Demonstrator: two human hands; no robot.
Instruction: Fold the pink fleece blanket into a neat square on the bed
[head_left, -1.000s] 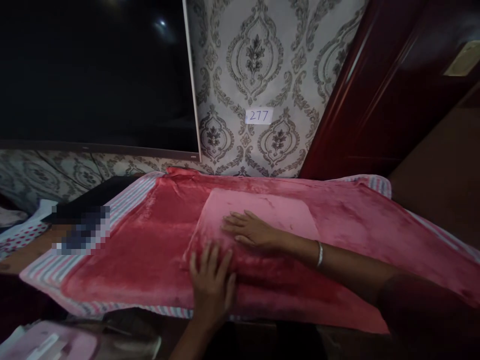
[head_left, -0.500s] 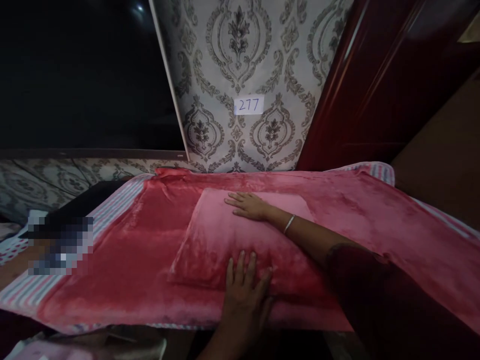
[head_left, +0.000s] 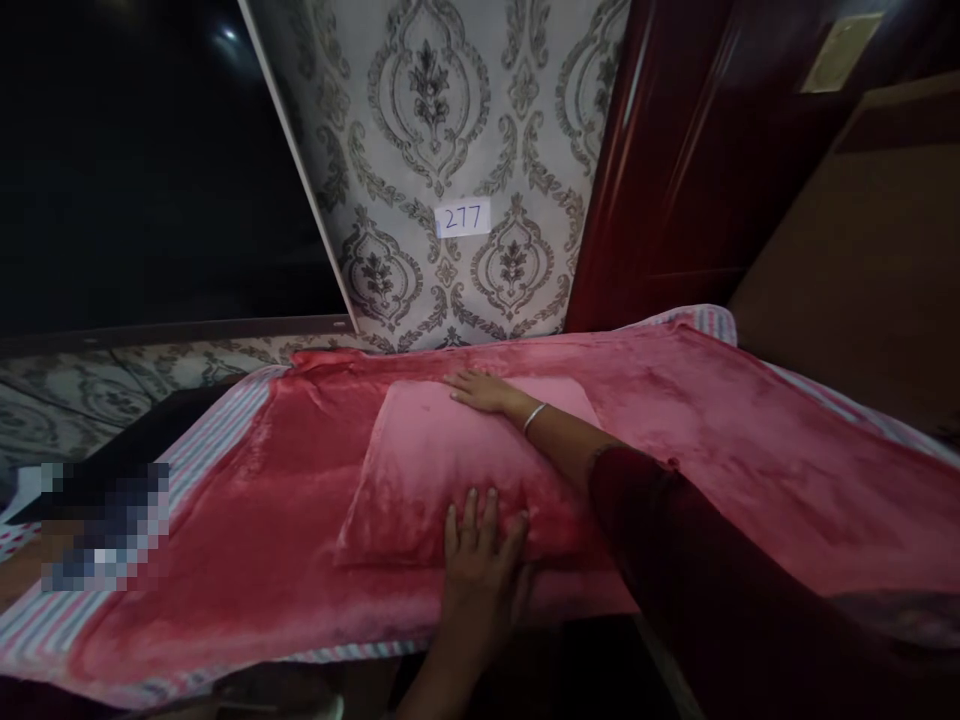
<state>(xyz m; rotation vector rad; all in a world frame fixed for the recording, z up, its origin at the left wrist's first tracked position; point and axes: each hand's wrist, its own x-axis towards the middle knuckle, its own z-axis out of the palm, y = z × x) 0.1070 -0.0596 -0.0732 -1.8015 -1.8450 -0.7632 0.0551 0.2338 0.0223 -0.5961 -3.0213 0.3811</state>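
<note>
A flat, rectangular pink plush pillowcase (head_left: 412, 450) lies on a larger red-pink plush blanket (head_left: 300, 440) with striped borders. Near the far edge of the pillowcase, my right hand (head_left: 480, 389) rests palm down with its fingers stretched out; a silver bangle circles that wrist. My left hand (head_left: 480, 560) lies on the near edge, fingers spread and pointing away from me. Neither hand grips anything. My right forearm and dark red sleeve cover the right part of the pillowcase.
A large dark screen (head_left: 150, 170) stands behind on the left. Patterned wallpaper (head_left: 427, 100) carries a paper label (head_left: 463, 217) reading "277". To the right are a glossy dark red panel (head_left: 675, 180) and a brown cardboard-like board (head_left: 862, 250). A blurred patch (head_left: 105, 530) hides something at left.
The view has turned a little to the right. My right hand has slid slightly toward the far edge of the pillowcase. My left hand stays at the near edge.
</note>
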